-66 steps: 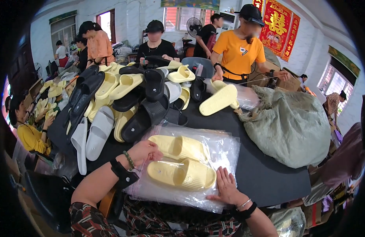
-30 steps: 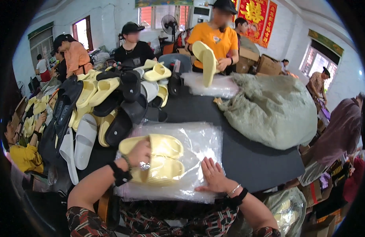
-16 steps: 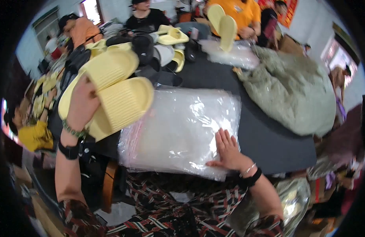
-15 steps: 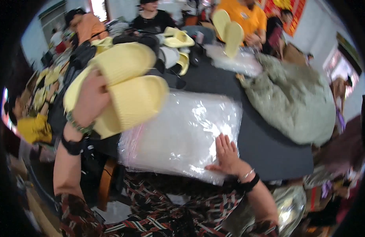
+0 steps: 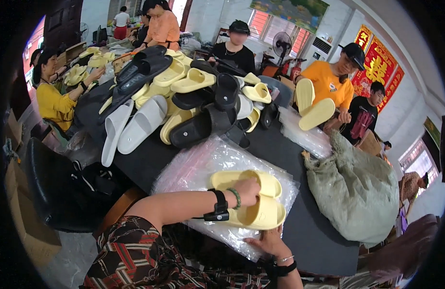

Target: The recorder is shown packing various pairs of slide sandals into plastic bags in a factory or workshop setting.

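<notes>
Holding a pair of yellow slippers [image 5: 253, 200] stacked sole to sole, left hand [image 5: 247, 190] has its grip closed over their upper edge, above the pile of clear plastic bags [image 5: 198, 168]. Right hand [image 5: 265, 241] at 5 o'clock of the slippers, fingers spread, pressing the bags' near edge flat onto the dark surface [image 5: 318, 231]. Heap of black, white and yellow slippers [image 5: 184, 101] at 11 o'clock. Grey-green sack [image 5: 357, 192] at 3 o'clock. Person in orange shirt [image 5: 333, 86] across the surface holds another yellow pair.
</notes>
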Demonstrator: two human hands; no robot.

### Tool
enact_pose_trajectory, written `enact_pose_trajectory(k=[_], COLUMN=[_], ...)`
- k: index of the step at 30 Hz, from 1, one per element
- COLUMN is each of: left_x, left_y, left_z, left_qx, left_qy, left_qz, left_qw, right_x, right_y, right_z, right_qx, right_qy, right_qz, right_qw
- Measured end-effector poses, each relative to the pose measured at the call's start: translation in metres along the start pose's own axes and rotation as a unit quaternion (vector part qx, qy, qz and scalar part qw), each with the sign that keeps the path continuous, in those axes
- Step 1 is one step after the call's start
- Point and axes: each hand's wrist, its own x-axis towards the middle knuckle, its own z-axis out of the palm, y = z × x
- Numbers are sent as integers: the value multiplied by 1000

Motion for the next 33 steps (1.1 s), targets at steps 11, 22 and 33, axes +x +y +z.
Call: enact_pose_trajectory(k=[11,22,33], left_x=[0,-3,-30], left_y=[-18,-47,-99], left_z=[3,-20,-59], left_qx=[8,60,91], left_qy=[42,33,85], left_qz=[27,-16,-25], left_qw=[999,998,992], right_x=[-1,-4,-2], right_y=[-2,2,-2], right_z=[-3,1,-3], right_qx=[0,-6,-33], right_qy=[-22,-16,-39], right_qz=[30,80,75], right_qw=[999,997,996])
